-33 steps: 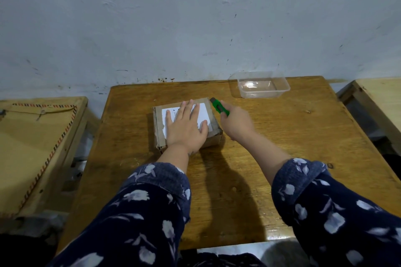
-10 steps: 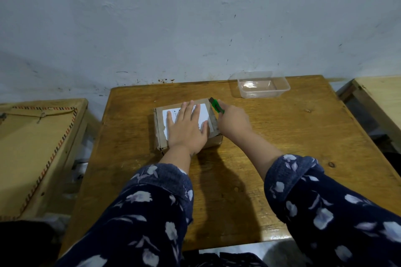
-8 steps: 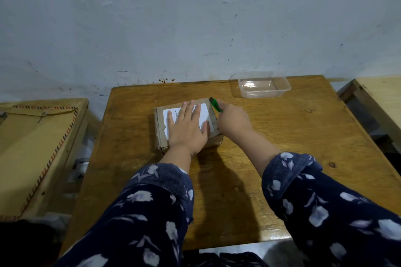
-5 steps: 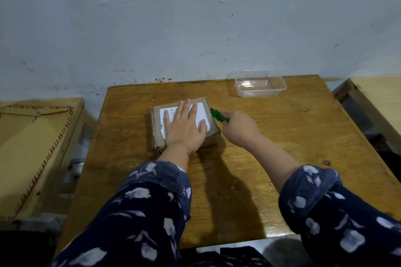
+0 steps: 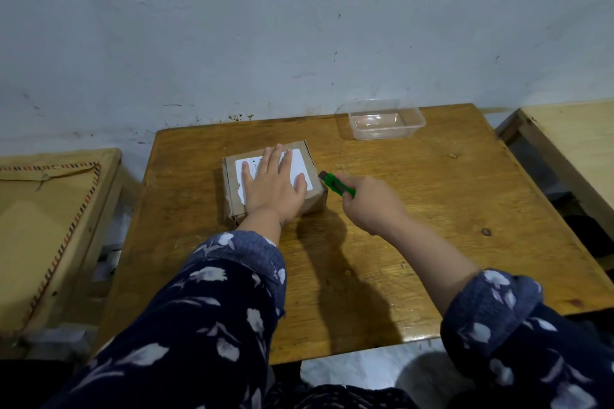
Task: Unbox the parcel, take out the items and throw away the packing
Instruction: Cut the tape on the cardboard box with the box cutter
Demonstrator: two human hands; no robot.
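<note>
Parcel (image 5: pixel 300 156) pinned by flat L hand (image 5: pixel 274 188); R hand (image 5: pixel 372 204) grips green cutter (image 5: pixel 337 186), tip maybe touching.

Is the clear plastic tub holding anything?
No, the clear plastic tub at the table's far edge shows only its own bare bottom.

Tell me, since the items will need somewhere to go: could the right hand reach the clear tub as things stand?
Probably yes. The tub sits at the table's far edge with bare wood between it and the right hand. But that hand holds the green cutter, so it isn't free to grasp.
</note>
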